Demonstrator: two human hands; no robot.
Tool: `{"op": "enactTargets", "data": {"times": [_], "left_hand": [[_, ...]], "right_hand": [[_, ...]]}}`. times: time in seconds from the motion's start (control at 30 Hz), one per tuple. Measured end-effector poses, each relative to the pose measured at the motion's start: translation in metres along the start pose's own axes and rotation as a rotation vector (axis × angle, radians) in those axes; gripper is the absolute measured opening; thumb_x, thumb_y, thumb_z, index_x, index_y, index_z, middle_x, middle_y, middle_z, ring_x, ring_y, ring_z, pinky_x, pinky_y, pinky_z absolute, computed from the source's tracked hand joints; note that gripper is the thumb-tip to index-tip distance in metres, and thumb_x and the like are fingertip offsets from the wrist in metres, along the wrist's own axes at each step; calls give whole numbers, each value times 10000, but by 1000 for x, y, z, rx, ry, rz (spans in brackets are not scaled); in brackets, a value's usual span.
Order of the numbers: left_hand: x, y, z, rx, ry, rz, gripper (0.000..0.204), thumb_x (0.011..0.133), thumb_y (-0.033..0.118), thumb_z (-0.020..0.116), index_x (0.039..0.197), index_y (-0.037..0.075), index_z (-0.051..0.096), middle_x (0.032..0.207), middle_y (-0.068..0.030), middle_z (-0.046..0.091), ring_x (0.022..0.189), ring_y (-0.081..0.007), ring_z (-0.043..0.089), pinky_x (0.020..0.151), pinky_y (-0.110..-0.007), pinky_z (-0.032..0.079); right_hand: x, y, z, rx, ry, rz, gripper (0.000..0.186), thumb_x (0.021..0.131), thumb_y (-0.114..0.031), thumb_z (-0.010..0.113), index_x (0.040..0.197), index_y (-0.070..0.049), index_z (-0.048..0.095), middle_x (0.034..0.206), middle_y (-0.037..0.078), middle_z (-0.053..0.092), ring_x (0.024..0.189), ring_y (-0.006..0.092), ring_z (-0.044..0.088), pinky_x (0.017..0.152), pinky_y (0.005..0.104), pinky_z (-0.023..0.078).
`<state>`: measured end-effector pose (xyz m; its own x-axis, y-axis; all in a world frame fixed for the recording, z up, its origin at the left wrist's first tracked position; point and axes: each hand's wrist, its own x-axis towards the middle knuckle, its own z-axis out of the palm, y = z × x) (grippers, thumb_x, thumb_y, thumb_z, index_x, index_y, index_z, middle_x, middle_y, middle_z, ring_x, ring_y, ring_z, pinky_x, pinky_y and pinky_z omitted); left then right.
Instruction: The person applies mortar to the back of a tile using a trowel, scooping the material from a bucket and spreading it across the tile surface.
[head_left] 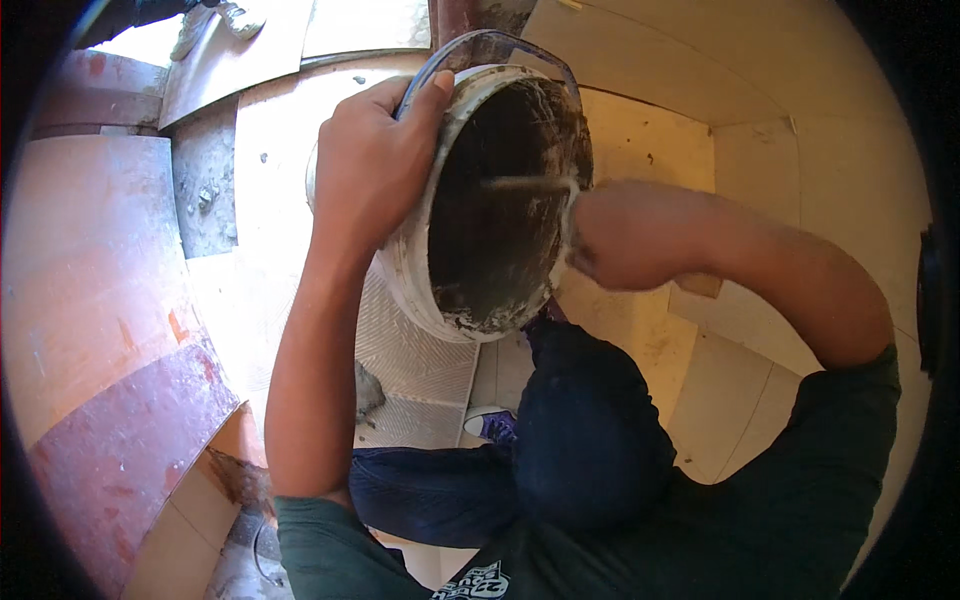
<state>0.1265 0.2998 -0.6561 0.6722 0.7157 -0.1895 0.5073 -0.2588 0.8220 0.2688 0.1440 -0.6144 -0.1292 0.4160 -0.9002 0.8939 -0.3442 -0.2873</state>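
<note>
A white bucket smeared with grey mortar is tipped on its side, its dark mouth turned toward my right. My left hand grips its upper rim, the thumb lying near the blue-grey handle. At the other side of the mouth my right hand is closed and smeared by motion. From it a thin, pale, blurred tool reaches into the bucket; its exact kind cannot be made out. Wet-looking grey residue coats the inner wall. The bottom of the bucket is in shadow.
Below the bucket lies a tile with ridged mortar. Reddish stained boards cover the left side. Beige tiles rise at the right and back. My bent knee and a purple shoe are close underneath.
</note>
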Motion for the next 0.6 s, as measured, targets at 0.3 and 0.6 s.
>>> {"op": "enactTargets", "data": {"times": [0.3,0.6], "left_hand": [[-18,1,40,35,6,120,472,991,443,586,1034,1,745,763,-190,692,692,-274,662,713,-383,514],[-32,-6,18,-43,-31,101,494,960,487,632,1041,15,757,774,-104,714,735,-166,653,713,-326,513]], "right_hand": [[149,57,-3,-202,-11,-271,287,822,-128,650,1055,31,700,942,183,722,754,337,699,709,445,578],[137,51,25,839,-457,251,250,1025,-262,496,966,-37,589,703,50,595,584,153,594,557,323,542]]}}
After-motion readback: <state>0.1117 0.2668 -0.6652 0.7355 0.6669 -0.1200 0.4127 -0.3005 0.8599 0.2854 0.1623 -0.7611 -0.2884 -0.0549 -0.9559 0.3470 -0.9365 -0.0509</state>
